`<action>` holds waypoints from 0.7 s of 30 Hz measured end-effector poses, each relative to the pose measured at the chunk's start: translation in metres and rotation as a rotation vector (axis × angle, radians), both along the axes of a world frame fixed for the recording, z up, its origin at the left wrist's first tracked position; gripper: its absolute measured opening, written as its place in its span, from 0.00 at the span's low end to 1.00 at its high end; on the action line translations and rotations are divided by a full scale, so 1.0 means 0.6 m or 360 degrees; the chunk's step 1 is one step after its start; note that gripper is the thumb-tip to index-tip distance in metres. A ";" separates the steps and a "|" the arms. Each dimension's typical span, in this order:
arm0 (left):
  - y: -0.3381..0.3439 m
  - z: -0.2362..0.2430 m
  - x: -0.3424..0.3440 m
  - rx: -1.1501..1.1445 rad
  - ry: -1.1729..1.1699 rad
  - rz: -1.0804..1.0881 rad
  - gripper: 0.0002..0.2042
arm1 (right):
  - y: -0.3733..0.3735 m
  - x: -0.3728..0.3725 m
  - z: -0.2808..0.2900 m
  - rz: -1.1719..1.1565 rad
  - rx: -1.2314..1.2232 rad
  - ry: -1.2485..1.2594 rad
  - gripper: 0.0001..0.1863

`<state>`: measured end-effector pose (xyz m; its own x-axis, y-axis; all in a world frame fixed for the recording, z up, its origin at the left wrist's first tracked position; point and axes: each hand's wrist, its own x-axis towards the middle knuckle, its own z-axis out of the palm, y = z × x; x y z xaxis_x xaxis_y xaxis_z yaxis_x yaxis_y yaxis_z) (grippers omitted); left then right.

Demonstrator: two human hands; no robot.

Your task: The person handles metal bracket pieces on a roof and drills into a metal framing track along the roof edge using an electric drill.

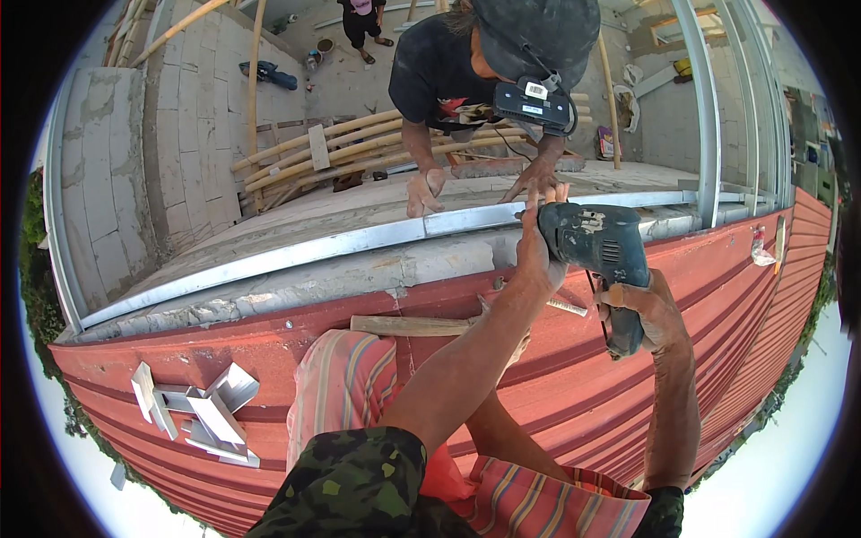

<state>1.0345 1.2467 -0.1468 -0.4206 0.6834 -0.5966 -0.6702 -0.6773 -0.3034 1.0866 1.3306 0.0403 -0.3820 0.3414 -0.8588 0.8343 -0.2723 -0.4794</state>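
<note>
A dark blue-green power drill [596, 240] lies nearly level over the long galvanised steel channel [359, 240], its nose pointing left. Its pistol grip is wrapped by my right hand [647, 309], fingers closed round the handle. My left hand [541, 249] is closed about the front of the drill, beside the channel; part of its fingers is hidden behind the tool. Across the channel, a co-worker's hand [423, 191] rests at the metal, and the other hand [535, 179] reaches close to my left fingers. Whether the drill tip touches the channel is hard to make out.
Red corrugated metal roofing [574, 359] lies below me. A wooden-handled hammer [413, 325] rests near the wall's edge, with metal channel offcuts [215, 412] at left. Upright steel studs [704, 108] stand right. Beyond the block wall are bamboo poles [341, 148] and another person [363, 22].
</note>
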 end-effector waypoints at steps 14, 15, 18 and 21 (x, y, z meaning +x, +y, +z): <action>0.005 -0.008 0.009 -0.0205 -0.0114 -0.0181 0.24 | 0.009 -0.015 0.004 0.0050 -0.0034 -0.0055 0.17; 0.004 -0.013 0.010 -0.0210 -0.0116 -0.0174 0.24 | 0.008 -0.017 0.003 0.0045 -0.0041 -0.0047 0.17; 0.010 -0.005 0.007 -0.0246 -0.0115 -0.0200 0.25 | 0.010 -0.017 0.001 0.0034 -0.0040 -0.0027 0.17; 0.011 0.006 0.007 -0.0190 -0.0179 -0.0122 0.25 | 0.011 -0.024 0.003 0.0077 -0.0038 -0.0028 0.16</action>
